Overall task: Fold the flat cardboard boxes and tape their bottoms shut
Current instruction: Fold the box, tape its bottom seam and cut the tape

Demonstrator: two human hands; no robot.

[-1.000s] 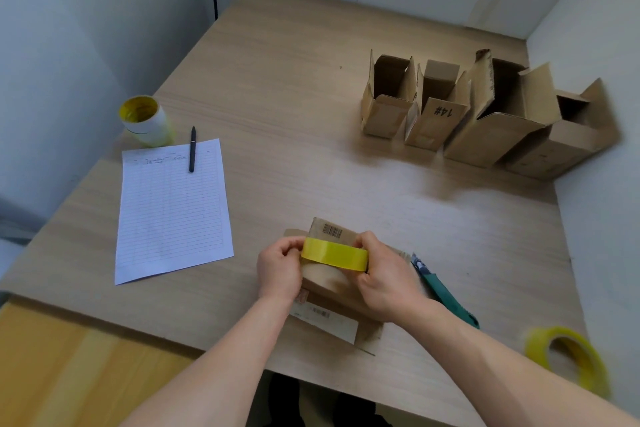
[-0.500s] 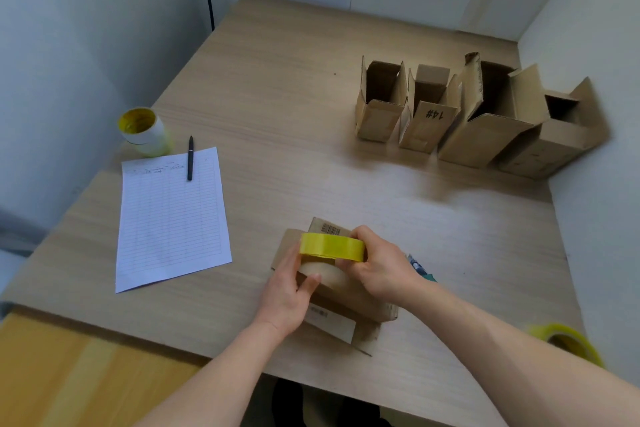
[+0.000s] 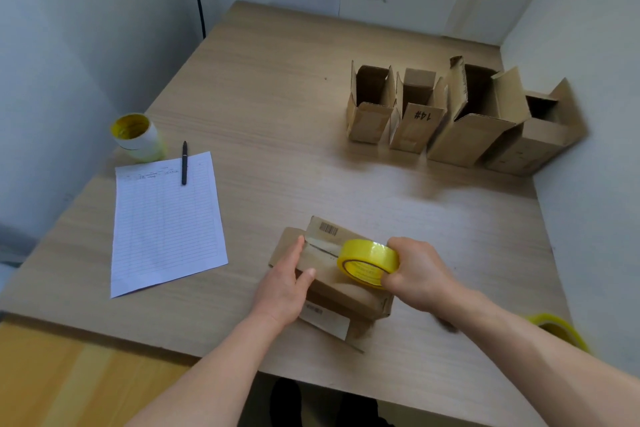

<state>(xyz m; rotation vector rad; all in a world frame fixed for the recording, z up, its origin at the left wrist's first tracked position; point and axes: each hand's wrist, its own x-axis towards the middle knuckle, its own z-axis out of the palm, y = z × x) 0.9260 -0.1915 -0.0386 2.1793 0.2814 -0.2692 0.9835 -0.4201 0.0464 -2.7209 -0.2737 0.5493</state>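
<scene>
A small brown cardboard box with a barcode label lies near the table's front edge, its flap seam facing up. My left hand presses on the box's left end, fingers straight along the side and thumb on top. My right hand grips a yellow tape roll, tilted on edge over the right part of the box top. Pale tape seems to run along the seam from the left end toward the roll.
Several folded open-topped boxes stand in a row at the back right against the wall. A lined sheet with a black pen lies at left beside a yellow-lined tape roll. Another yellow tape roll lies at the right edge.
My right hand has drawn the tape roll from the left end of the box to the right. My left hand left the roll and now presses the box's left end.
</scene>
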